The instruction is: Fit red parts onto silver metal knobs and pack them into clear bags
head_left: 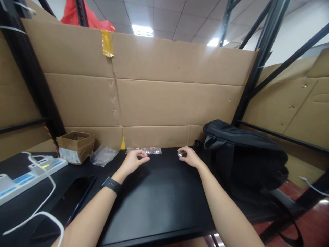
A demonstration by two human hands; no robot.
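Note:
My left hand point(135, 160), with a dark watch on the wrist, hovers over the black table in front of a row of clear plastic packets point(156, 150). Its fingers are curled and the tips come close to the thumb; a speck of red shows there, too small to name. Round silvery pieces with red marks show inside the packets, partly behind this hand. Further right, my right hand point(189, 157) pinches a small shiny round piece point(180, 154) between thumb and fingers, just above the table. Its exact kind is unclear.
At right stands a black bag point(246, 154). On the left are an open cardboard box point(75, 147), a crumpled clear plastic bag point(104, 156), a white power strip point(33, 176) with a cable, and a dark phone or tablet point(69, 197). A cardboard wall point(167, 103) closes the back.

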